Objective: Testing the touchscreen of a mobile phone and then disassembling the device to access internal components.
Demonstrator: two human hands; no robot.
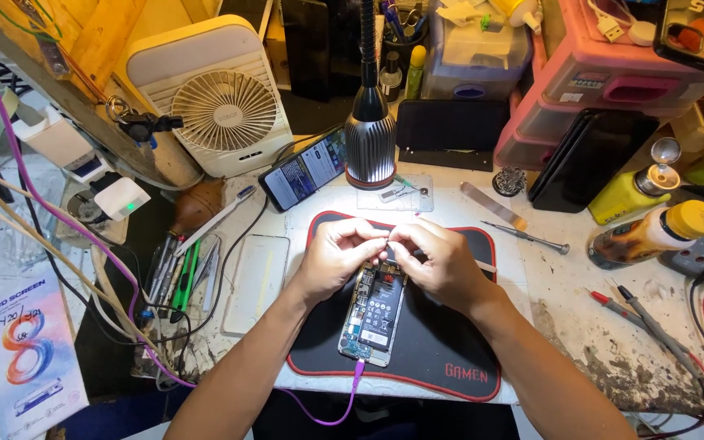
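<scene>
- On the black mat at mid-worktop, the opened phone lies long axis toward the person, cable end nearest.
- Left hand and right hand meet just above its far end, equally near.
- Fingers pinched together on something too small to tell.

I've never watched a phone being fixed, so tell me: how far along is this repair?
Already done: the back is off the opened phone, its battery and boards bare on the black mat, with a purple cable plugged into its bottom. In hand: the left hand and right hand pinch something tiny over its top end. Left: the phone is still uncovered; a screwdriver lies aside.
</scene>
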